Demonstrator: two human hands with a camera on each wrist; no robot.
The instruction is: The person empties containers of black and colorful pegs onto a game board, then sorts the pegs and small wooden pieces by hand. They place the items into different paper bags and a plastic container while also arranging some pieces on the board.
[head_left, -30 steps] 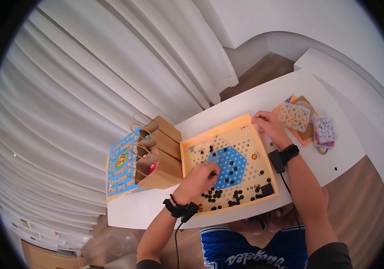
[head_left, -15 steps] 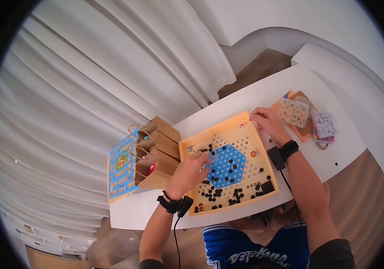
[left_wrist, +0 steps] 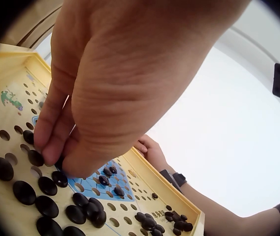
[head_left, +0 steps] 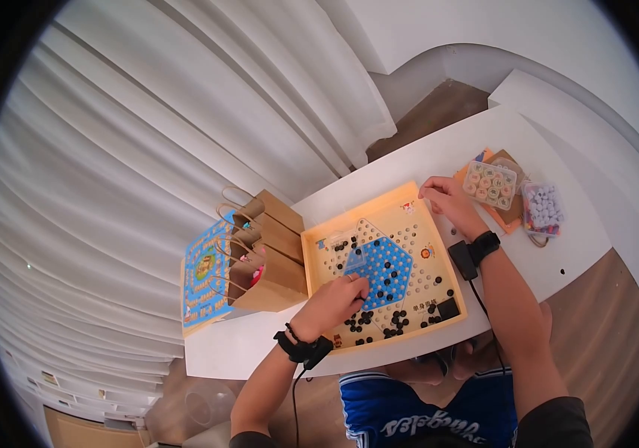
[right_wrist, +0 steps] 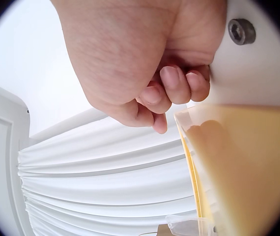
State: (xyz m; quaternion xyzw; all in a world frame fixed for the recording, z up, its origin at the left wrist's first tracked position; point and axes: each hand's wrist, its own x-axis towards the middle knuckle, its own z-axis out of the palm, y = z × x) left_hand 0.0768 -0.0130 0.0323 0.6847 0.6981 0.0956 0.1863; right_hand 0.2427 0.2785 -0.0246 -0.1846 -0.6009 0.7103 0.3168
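Observation:
A wooden game board with a raised rim (head_left: 443, 254) and rows of holes lies on the table, its blue hexagon (head_left: 401, 257) in the middle. Black Go stones (left_wrist: 47, 206) are scattered over it, thickest along the near edge. My left hand (head_left: 337, 302) reaches down over the board's near left part. Its thumb and fingertips come together around a black Go stone (left_wrist: 59, 162), mostly hidden by the fingers. My right hand (head_left: 448, 201) stays beside the far right corner, fingers loosely curled with nothing showing in them (right_wrist: 172, 91).
Transparent plastic boxes (head_left: 355, 258) sit on the board's left part. Paper bags (head_left: 278, 276) stand left of it, before a blue printed board (head_left: 204, 261). At the right are a box of round pieces (head_left: 490, 184) and a box of white balls (head_left: 543, 205). A metal bolt (right_wrist: 241, 31) shows near my right hand.
My left hand went up toward the clear box on the board, then came back down and right to the stones. The right hand has kept its place at the corner.

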